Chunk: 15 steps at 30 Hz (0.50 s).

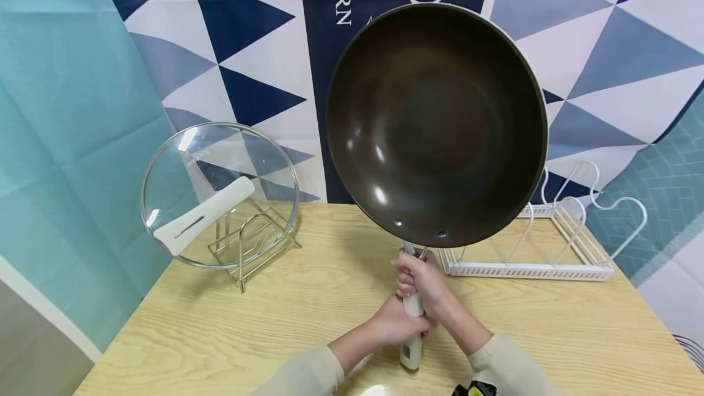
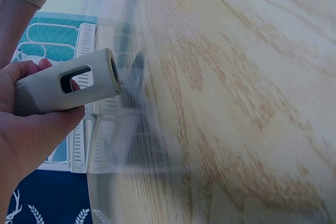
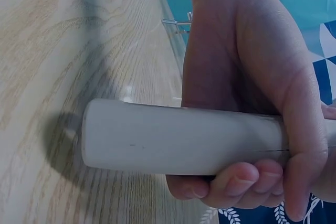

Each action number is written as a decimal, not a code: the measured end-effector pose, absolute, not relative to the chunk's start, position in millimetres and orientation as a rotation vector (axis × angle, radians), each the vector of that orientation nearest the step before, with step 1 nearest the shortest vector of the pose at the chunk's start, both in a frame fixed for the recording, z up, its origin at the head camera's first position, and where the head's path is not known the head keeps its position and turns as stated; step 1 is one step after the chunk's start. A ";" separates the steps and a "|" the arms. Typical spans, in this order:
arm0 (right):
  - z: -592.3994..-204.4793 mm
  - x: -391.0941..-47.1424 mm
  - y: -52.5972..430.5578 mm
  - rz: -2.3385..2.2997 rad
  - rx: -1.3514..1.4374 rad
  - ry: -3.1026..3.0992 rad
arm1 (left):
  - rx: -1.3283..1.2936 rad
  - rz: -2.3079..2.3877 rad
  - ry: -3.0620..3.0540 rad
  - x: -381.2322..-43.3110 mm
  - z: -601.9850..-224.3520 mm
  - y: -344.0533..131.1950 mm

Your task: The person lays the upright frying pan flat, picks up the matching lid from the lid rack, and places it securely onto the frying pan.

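Note:
A wok (image 1: 440, 121) with a dark brown inside stands tilted up off the table, its open face toward me. Both hands grip its off-white handle (image 1: 410, 353) below the pan. My right hand (image 1: 422, 277) holds the upper part, close under the rim. Lower on the same handle, my left hand (image 1: 398, 322) wraps around it, touching or nearly touching the right. The handle's slotted end (image 2: 79, 77) sticks out past the left hand in the left wrist view. In the right wrist view, curled fingers (image 3: 241, 182) show beneath the handle.
A glass lid (image 1: 220, 151) with a white grip leans on a wire stand (image 1: 242, 255) at the left. A white rack (image 1: 528, 271) with looped dividers sits behind and right of the wok. Patterned cloth (image 1: 247, 35) hangs behind the wooden table (image 1: 264, 322).

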State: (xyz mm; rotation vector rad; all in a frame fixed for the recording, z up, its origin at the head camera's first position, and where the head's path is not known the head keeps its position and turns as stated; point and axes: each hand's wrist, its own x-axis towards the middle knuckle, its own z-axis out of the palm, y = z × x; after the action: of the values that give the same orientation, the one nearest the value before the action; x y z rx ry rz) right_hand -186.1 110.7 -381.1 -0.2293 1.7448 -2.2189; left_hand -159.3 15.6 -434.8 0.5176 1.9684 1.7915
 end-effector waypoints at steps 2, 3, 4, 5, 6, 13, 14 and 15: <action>-381.2 -186.9 110.6 -2.204 -0.263 1.735 | 0.495 1.819 1.957 -159.1 -434.5 15.4; -381.4 -187.2 110.6 -2.196 -0.281 1.728 | 0.485 1.825 1.956 -158.8 -434.5 15.2; -381.7 -187.5 110.6 -2.187 -0.297 1.719 | 0.477 1.832 1.952 -158.5 -434.5 14.9; -382.0 -187.7 110.5 -2.180 -0.314 1.710 | 0.467 1.839 1.946 -158.3 -434.7 14.7; -382.2 -187.9 110.4 -2.173 -0.330 1.703 | 0.459 1.844 1.941 -158.0 -434.9 14.4; -383.9 -188.7 109.2 -2.151 -0.405 1.634 | 0.403 1.842 1.917 -157.7 -434.4 11.2; -383.9 -189.1 109.0 -2.145 -0.413 1.631 | 0.394 1.837 1.917 -158.1 -434.1 10.5; -383.7 -189.5 108.9 -2.142 -0.420 1.627 | 0.387 1.834 1.915 -158.6 -433.9 9.9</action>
State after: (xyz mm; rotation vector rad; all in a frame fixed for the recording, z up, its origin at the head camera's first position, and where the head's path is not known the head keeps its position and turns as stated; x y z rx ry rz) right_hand -189.5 108.9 -383.7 -0.4204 1.6266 -2.1424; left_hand -158.6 9.9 -433.9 0.3867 1.9151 1.8336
